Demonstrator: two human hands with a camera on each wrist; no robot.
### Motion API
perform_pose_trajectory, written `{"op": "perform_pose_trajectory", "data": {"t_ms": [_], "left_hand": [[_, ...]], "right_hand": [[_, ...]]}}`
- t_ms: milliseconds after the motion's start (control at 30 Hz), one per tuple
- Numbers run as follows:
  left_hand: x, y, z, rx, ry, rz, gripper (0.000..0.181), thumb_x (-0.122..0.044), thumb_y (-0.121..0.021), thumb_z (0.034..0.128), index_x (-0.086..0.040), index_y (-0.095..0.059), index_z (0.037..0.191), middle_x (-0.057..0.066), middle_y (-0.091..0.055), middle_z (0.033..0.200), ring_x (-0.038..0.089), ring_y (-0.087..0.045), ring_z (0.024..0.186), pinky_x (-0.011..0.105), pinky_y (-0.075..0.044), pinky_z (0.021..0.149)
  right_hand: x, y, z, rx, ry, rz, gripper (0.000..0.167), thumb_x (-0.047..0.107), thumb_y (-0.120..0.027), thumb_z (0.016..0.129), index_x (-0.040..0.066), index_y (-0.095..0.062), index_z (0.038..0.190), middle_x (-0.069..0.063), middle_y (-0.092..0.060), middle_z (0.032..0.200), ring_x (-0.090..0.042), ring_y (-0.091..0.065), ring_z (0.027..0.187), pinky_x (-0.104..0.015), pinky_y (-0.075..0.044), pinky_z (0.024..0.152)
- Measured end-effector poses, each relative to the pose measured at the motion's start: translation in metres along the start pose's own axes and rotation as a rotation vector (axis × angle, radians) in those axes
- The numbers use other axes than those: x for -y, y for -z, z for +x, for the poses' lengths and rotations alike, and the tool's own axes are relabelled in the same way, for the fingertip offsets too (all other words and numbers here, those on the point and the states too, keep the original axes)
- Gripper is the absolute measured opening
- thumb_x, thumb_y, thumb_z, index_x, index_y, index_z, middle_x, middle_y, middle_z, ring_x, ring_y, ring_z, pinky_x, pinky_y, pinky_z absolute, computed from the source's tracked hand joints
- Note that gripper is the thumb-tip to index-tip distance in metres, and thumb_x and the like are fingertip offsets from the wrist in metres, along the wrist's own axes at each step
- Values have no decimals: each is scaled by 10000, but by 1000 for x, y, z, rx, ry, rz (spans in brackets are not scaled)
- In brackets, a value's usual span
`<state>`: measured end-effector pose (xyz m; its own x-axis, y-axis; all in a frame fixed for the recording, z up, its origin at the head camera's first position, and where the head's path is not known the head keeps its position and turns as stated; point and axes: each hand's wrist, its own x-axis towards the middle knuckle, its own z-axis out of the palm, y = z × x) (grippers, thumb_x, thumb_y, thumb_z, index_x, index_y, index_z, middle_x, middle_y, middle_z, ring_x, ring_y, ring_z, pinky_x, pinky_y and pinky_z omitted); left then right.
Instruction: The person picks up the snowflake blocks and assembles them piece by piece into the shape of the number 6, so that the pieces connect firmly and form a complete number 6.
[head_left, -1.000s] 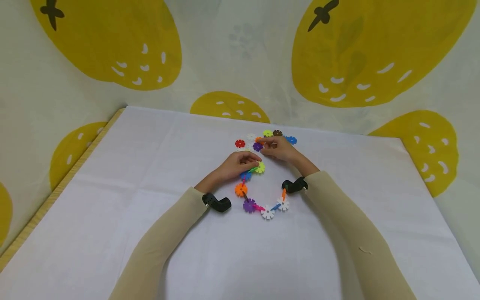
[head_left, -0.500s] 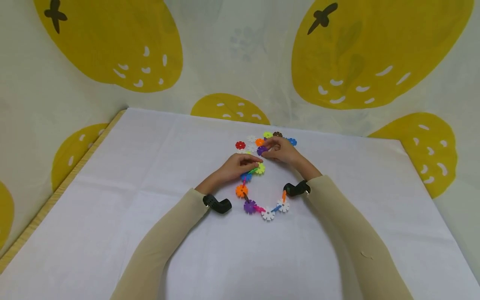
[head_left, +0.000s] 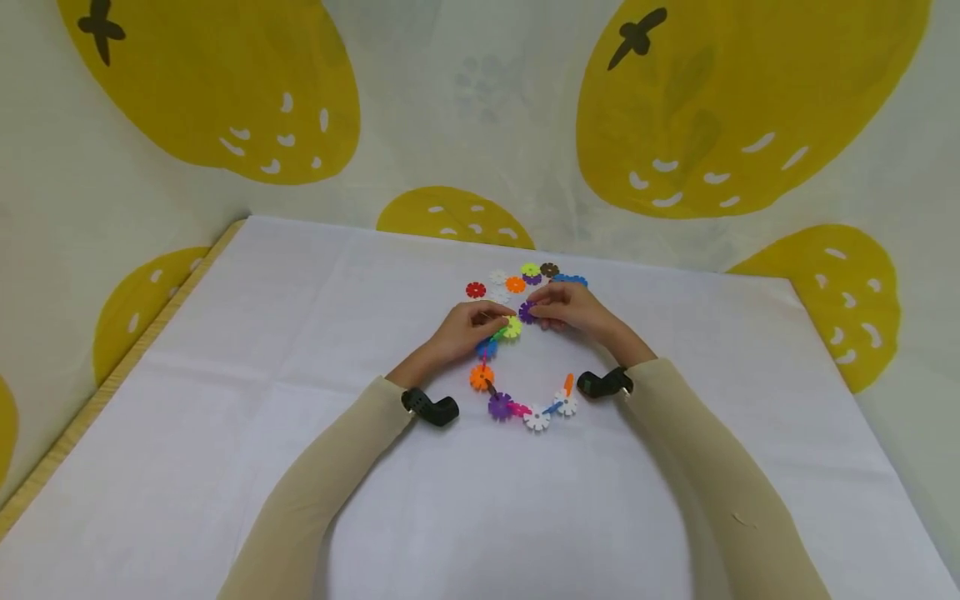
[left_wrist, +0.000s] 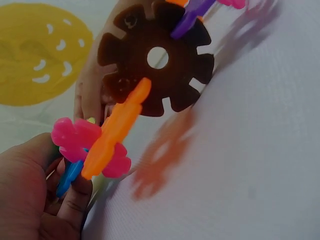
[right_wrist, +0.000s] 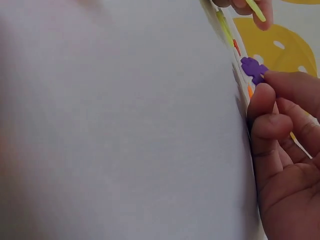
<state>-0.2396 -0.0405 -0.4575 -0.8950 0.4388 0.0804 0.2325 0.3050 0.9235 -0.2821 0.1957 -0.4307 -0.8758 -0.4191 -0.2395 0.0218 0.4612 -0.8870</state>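
A chain of notched plastic discs curves across the white cloth in the head view, its links including an orange disc [head_left: 482, 377] and a white disc [head_left: 537, 419]. My left hand [head_left: 467, 333] pinches its upper end, beside a yellow-green disc [head_left: 513, 327]. Close to that end, my right hand [head_left: 573, 307] holds a loose purple disc [head_left: 527, 312] between thumb and finger, apart from the chain. The same purple disc [right_wrist: 252, 69] shows at the fingertips in the right wrist view. A brown disc [left_wrist: 135, 70] of the chain looms large in the left wrist view.
Beyond the hands lie several loose discs, among them a red disc [head_left: 476, 289], an orange disc [head_left: 515, 284], a brown disc [head_left: 550, 270] and a blue disc [head_left: 576, 281]. The cloth-covered table [head_left: 300, 283] meets a patterned curtain [head_left: 480, 125] at its far edge.
My right hand has taken the purple disc from the loose pile and drawn it nearer to me, up to the chain's yellow-green end. The left hand has barely moved.
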Motion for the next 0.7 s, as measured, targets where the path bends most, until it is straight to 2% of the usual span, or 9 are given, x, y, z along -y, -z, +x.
{"op": "perform_pose_trajectory", "data": {"t_ms": [100,300,400,700], "left_hand": [[2,2,0,-20,22,-15,257,-200,-602,983,-77,-695,1189,76,-692,1143,157,-623,890,246,-492,825],[4,4,1,-15,25,-19,263,-201,-601,983,-67,-691,1191,88,-684,1167,169,-630,913,243,-496,837],[4,3,1,-9,29,-19,267,-202,-599,985,-64,-689,1196,93,-681,1176,174,-633,923,243,-502,844],[1,1,0,5,34,-15,273,-202,-604,982,-60,-684,1201,92,-684,1163,173,-627,897,245,-503,829]], "right_hand": [[-1,1,-3,14,-12,31,315,170,-671,936,-21,-632,1183,-48,-667,802,-140,-554,622,-214,-469,595],[-5,0,-9,34,6,59,280,148,-688,921,-37,-632,1124,-43,-676,853,-142,-562,663,-213,-472,609],[-6,0,-13,35,22,58,270,151,-699,913,-35,-630,1096,-25,-682,878,-145,-570,697,-212,-476,643],[-11,-2,-20,68,70,164,189,53,-710,885,-37,-627,1029,-11,-715,910,-136,-685,823,-228,-537,797]]}}
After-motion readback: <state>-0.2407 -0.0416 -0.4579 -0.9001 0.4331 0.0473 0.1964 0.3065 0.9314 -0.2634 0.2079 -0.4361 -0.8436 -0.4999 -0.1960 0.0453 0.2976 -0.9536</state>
